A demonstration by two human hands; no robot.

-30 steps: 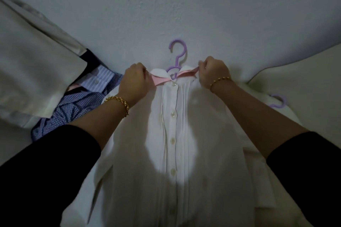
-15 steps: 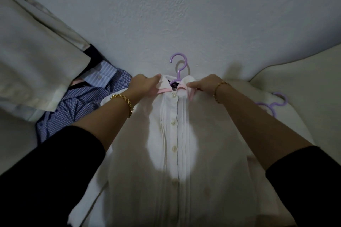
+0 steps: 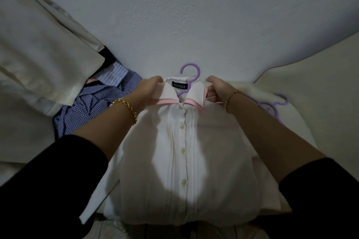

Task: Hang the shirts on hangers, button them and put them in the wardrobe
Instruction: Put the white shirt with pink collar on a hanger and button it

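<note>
Parked far left, untouched: blue checked shirt point(image 3: 93, 106). Gripping the left wing of the collar point(image 3: 171, 93) with curled left hand point(image 3: 149, 91), pinching the right wing with right hand point(image 3: 219, 89), squaring up the white shirt point(image 3: 184, 161), front-up on the pale surface point(image 3: 194, 15), buttoned on its purple hanger point(image 3: 191, 70). Just beyond, right: spare hangers point(image 3: 272, 106). Next, likely: lift by the hanger, carry level to the wardrobe. Readable on the neck label point(image 3: 179, 85): "fintax".
</note>
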